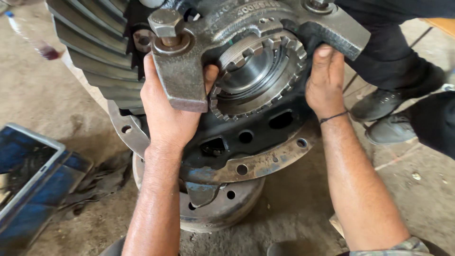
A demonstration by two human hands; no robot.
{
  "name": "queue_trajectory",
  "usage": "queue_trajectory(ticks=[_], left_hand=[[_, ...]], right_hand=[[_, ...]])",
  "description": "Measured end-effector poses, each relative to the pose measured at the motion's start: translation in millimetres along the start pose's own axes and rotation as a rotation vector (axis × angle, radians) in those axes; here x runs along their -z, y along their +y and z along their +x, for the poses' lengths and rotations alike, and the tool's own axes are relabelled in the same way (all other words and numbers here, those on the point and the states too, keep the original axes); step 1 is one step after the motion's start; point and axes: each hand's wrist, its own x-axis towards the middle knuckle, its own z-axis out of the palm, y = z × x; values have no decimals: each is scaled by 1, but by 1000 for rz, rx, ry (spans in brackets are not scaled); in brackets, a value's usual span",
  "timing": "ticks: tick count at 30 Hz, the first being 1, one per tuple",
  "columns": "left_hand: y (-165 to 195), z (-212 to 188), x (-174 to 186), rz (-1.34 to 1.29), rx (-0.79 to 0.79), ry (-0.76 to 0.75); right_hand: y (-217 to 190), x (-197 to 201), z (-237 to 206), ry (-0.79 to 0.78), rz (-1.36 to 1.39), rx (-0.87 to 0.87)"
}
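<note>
A heavy, greasy differential assembly (256,128) fills the upper middle of the frame, its bolted flange resting on a round steel drum (222,208) on the dirty concrete floor (294,199). The left hand (168,111) is clasped around the left bearing cap (177,76), thumb hooked over its inner edge beside the notched adjuster ring (258,76). The right hand (324,83) presses its fingers up against the right bearing cap (332,31), at the ring's right side. A large hex bolt (166,23) stands atop the left cap. The big ring gear (95,52) shows at upper left, a blue tray (33,180) at lower left, another person's dark shoes (384,114) at right.
</note>
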Motion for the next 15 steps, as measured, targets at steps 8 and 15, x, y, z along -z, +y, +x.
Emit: queue_trajectory(ticks=[8,15], left_hand=[[-1,-1,-6,4,-54,52],[-6,1,1,-19,-53,-35]], right_hand=[[-13,-9,8,94,-109,21],[-11,-3,2,-26,-46,56]])
